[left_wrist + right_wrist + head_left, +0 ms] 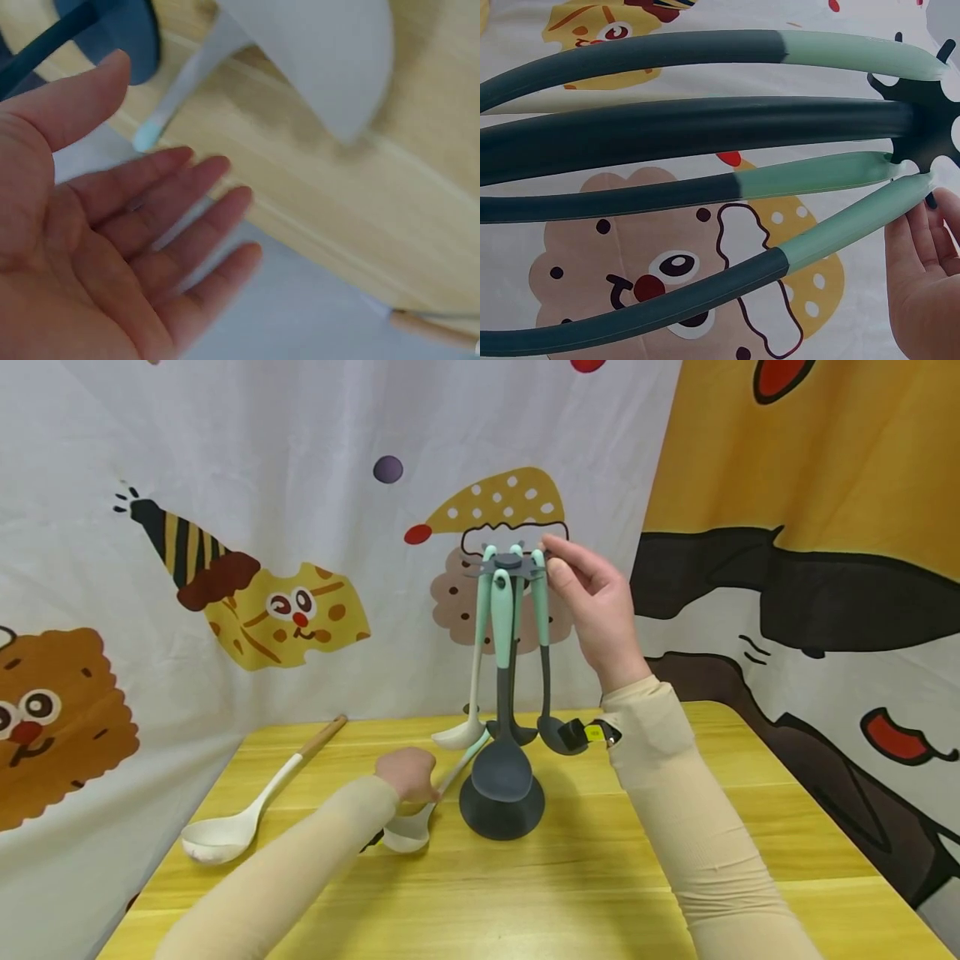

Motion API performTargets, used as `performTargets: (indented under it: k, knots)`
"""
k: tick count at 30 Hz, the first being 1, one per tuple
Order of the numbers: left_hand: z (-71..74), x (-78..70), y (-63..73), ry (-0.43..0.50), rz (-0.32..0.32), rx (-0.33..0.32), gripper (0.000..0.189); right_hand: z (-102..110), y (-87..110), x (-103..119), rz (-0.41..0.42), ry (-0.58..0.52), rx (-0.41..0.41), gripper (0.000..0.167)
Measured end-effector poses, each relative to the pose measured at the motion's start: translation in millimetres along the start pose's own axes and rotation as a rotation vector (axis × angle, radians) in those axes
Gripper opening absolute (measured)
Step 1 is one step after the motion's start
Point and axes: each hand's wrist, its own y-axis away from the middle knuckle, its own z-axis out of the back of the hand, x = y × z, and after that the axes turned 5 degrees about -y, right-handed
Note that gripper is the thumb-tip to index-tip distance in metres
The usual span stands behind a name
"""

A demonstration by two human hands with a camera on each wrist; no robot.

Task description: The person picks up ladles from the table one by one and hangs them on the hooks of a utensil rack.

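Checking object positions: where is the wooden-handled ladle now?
In the head view, the wooden-handled ladle lies at the left of the table, left of the left hand.

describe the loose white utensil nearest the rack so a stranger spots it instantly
On the yellow wooden table, find the round dark base of the utensil rack. Left of it lies a white utensil, head toward the viewer. Lying down sets it apart from the rack's hanging tools; its mint handle end, from the wooden-handled ladle farther left.
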Motion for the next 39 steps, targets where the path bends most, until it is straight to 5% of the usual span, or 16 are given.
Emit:
performTargets:
  k: [10,26,39]
  knots:
    - [-1.6,4.8,-13.6,-0.139,-0.130,-0.076,0.029,1,0.0,-1,-0.015,0.008,-0.006,0.036]
    - [-13.2,0.5,-26.3,-0.209,-0.195,-0.191,0.037,0,0.5,1,-0.045,-0.003,-0.017,0.035]
    - [-27.7,-1.2,-36.4,-0.164,-0.189,-0.199,0.036,0,0.8,2,-0.045,0.003,-0.018,0.035]
